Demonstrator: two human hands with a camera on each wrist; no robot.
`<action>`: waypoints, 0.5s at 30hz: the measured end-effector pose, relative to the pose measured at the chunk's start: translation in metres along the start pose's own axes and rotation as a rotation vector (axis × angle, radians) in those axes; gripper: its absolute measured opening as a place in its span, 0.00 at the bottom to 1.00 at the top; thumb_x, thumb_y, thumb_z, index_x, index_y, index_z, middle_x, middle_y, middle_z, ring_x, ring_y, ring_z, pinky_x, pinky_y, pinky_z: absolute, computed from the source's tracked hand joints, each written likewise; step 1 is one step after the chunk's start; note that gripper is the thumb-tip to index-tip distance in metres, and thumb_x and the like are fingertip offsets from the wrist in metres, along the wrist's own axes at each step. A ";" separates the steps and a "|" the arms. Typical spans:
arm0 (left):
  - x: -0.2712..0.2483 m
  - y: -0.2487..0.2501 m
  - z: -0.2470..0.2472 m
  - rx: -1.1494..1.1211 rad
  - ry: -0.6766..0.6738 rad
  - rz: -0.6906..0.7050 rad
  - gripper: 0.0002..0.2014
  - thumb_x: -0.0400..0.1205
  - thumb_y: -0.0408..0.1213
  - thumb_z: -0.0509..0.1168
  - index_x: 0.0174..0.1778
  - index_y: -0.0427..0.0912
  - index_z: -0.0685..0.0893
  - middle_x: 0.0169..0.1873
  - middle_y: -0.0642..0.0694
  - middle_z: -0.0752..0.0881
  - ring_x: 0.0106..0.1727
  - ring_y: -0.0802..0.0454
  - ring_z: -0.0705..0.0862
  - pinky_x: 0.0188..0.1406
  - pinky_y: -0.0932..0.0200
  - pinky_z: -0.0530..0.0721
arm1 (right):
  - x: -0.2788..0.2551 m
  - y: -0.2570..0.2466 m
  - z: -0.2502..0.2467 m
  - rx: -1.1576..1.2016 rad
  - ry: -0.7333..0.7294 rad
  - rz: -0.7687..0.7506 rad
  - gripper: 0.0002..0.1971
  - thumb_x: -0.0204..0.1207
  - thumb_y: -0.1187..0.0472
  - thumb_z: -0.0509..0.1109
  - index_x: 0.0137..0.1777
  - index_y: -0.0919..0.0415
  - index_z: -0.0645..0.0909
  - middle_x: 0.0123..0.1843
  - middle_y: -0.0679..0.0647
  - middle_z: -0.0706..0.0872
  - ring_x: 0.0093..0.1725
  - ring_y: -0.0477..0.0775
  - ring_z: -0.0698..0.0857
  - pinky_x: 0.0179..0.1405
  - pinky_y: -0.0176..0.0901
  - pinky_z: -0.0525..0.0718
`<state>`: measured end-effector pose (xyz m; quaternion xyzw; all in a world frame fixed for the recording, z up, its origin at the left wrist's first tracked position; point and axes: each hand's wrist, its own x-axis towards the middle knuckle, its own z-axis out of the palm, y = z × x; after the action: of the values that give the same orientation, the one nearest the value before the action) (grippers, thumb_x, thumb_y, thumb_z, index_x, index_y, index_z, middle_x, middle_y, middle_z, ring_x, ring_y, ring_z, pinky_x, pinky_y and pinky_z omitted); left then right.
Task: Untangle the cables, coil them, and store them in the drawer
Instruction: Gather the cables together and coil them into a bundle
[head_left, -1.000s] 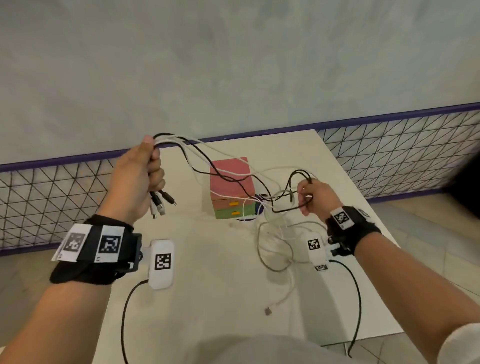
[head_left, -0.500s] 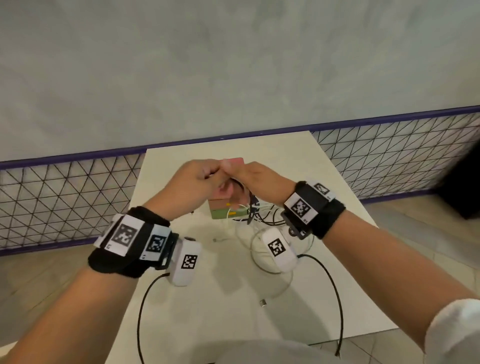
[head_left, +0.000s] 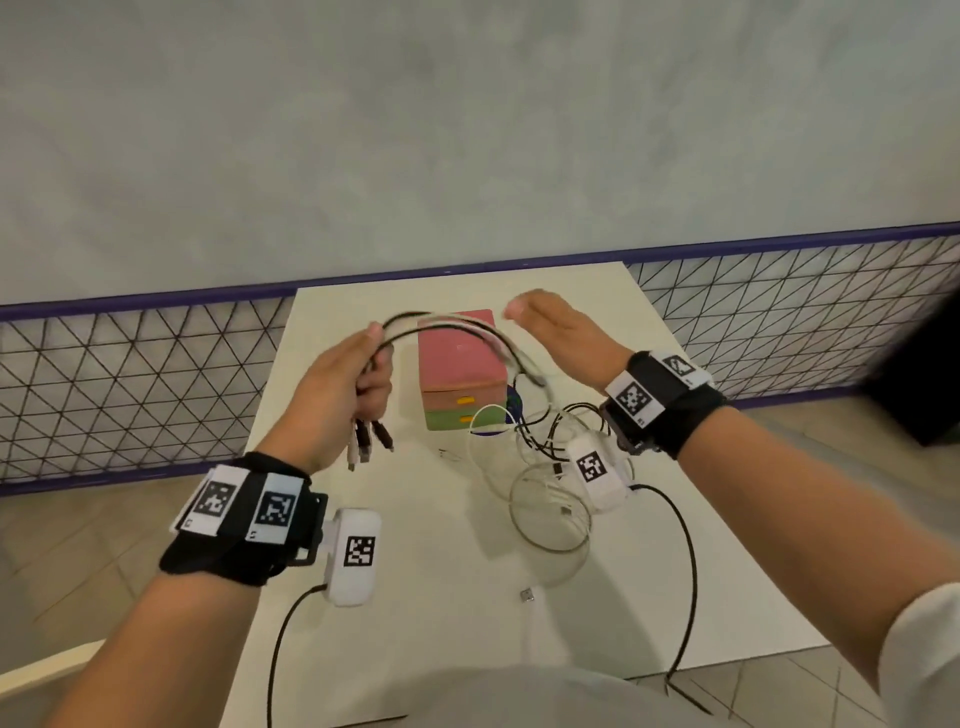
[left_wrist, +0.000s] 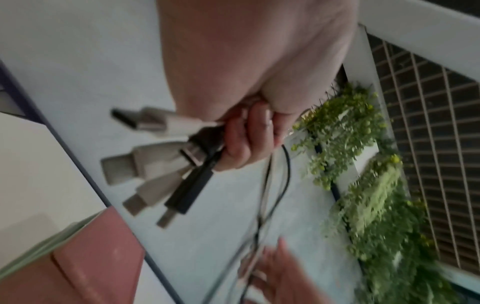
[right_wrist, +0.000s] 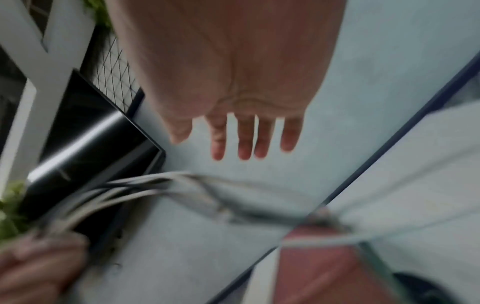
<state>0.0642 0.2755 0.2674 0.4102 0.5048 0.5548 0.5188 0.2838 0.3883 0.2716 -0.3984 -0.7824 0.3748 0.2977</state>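
Observation:
My left hand grips a bundle of black and white cables above the table, left of the drawer box. Their USB plugs hang below my fist; the left wrist view shows the plugs fanned out beside my curled fingers. The cables arch over the pink-topped drawer box and drop into a loose tangle on the table. My right hand hovers flat above the box's right side, fingers straight, holding nothing. The cables pass under it.
The box has an orange-handled pink drawer and a green drawer, both closed. A stray white plug lies near the front of the white table. A wire fence runs behind the table; a dark object stands at far right.
One second ago my hands were apart, each holding cables. They met over the box, then separated. My right hand let go and now hovers with flat fingers; the left keeps the bundle.

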 end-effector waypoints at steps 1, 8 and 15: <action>0.003 0.003 -0.003 -0.046 0.030 0.000 0.17 0.88 0.43 0.49 0.33 0.44 0.70 0.20 0.55 0.64 0.16 0.62 0.58 0.18 0.67 0.55 | -0.002 0.017 -0.002 -0.067 0.091 0.000 0.16 0.84 0.57 0.62 0.45 0.72 0.80 0.44 0.64 0.83 0.45 0.55 0.78 0.50 0.38 0.74; 0.010 -0.005 -0.022 -0.198 0.174 -0.019 0.14 0.85 0.36 0.47 0.35 0.44 0.70 0.18 0.56 0.67 0.14 0.61 0.61 0.14 0.68 0.60 | -0.082 0.143 0.034 -0.622 -0.441 0.664 0.19 0.82 0.51 0.60 0.50 0.66 0.84 0.47 0.61 0.84 0.55 0.63 0.86 0.45 0.44 0.81; 0.015 -0.021 -0.018 -0.164 0.209 -0.064 0.13 0.85 0.36 0.49 0.35 0.44 0.70 0.18 0.55 0.66 0.15 0.60 0.61 0.16 0.66 0.59 | -0.102 0.179 0.065 -0.635 -0.340 0.779 0.19 0.81 0.47 0.59 0.52 0.64 0.80 0.51 0.62 0.85 0.59 0.61 0.85 0.43 0.40 0.75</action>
<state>0.0481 0.2867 0.2433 0.2900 0.5221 0.6171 0.5124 0.3567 0.3511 0.0719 -0.6637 -0.6887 0.2614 -0.1298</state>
